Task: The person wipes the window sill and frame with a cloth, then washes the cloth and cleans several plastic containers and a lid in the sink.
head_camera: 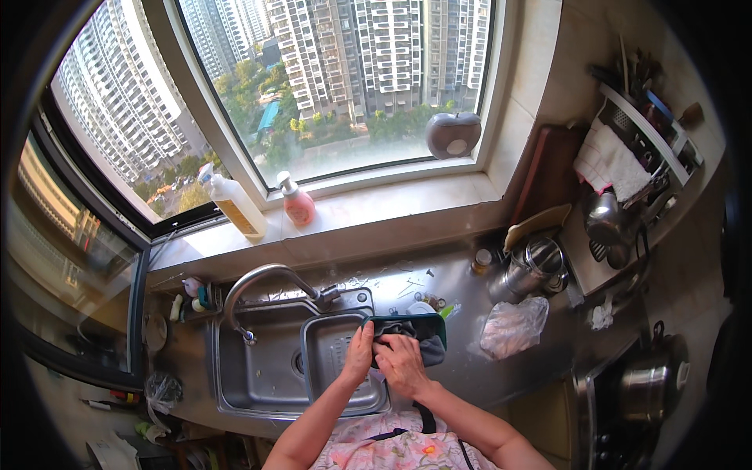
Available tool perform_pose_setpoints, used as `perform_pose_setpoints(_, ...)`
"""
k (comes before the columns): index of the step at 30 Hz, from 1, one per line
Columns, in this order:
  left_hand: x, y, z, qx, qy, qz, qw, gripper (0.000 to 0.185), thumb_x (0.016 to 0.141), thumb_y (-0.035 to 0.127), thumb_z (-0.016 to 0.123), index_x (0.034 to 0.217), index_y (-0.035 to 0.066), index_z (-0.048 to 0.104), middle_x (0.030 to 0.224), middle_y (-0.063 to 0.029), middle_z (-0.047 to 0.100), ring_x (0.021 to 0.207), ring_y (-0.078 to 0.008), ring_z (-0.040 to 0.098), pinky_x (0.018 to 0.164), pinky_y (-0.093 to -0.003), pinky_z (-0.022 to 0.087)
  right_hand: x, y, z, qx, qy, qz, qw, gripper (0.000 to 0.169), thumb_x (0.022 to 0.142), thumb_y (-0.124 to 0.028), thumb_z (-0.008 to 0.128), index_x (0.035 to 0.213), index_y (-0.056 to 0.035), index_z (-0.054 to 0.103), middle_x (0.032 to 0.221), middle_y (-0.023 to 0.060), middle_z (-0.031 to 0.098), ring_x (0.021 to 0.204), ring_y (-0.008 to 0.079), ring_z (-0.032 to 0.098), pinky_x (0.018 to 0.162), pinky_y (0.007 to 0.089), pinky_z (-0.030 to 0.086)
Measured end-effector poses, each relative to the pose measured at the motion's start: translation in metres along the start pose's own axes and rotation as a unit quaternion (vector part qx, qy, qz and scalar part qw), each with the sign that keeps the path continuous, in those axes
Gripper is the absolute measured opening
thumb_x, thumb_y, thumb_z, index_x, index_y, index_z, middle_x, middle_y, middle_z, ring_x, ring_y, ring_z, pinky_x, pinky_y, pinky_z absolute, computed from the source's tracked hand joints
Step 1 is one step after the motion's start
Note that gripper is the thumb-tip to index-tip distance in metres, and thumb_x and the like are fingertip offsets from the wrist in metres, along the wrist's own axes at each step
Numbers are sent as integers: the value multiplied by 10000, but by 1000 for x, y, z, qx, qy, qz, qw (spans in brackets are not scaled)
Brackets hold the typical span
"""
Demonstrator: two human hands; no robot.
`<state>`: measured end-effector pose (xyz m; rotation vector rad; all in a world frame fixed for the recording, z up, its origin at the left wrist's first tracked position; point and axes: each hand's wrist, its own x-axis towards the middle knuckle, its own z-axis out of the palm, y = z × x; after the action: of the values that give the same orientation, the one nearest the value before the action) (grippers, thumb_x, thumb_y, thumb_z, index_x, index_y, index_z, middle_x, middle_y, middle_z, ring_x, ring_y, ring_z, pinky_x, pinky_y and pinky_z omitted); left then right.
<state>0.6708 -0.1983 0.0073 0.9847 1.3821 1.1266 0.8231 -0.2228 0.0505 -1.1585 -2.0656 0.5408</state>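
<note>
A dark green rectangular container (442, 326) stands tilted or flat at the right edge of the sink; which one I cannot tell. At its left end, my left hand (358, 352) holds the rim, thumb on top. Inside the container and over its near edge lies a grey cloth (433, 351). My right hand (401, 361) rests on that cloth with bent fingers; whether it grips the fabric is hard to see. Under my left hand is a metal drain tray (326, 352) with slots, set in the stainless steel sink (258, 388).
A curved faucet (258, 272) arches over the sink. On the counter to the right are a plastic bag with pinkish contents (514, 330), a metal pot (511, 285) and a small jar (482, 260). A spray bottle (239, 205) and a pink pump bottle (298, 205) stand on the sill.
</note>
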Motion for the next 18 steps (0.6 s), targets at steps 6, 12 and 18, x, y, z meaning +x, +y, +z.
perform_pose_setpoints(6, -22, -1, 17, -2, 25, 42, 999, 361, 1042, 369, 502, 1041, 15, 569, 896, -74, 594, 836, -144, 512, 766, -318, 454, 7, 2, -2, -78, -4, 42, 996, 297, 916, -257, 588, 1147, -83, 650, 1077, 89, 569, 1021, 287, 549, 865, 436, 482)
perform_pose_setpoints(12, -47, 19, 33, 107, 71, 112, 985, 453, 979, 376, 609, 1266, 31, 547, 909, -137, 664, 835, -228, 636, 784, -357, 502, 5, 43, -8, -144, -19, 216, 966, 227, 951, -264, 547, 1005, -47, 590, 1007, 170, 575, 957, 373, 607, 754, 513, 520)
perform_pose_setpoints(18, -52, 31, 41, 146, 36, 117, 982, 385, 989, 335, 592, 1250, 54, 560, 992, -146, 667, 892, -240, 647, 807, -354, 505, 9, 38, -19, -185, -174, 326, 911, 337, 926, -299, 505, 881, -54, 732, 909, 206, 707, 848, 392, 700, 748, 499, 544)
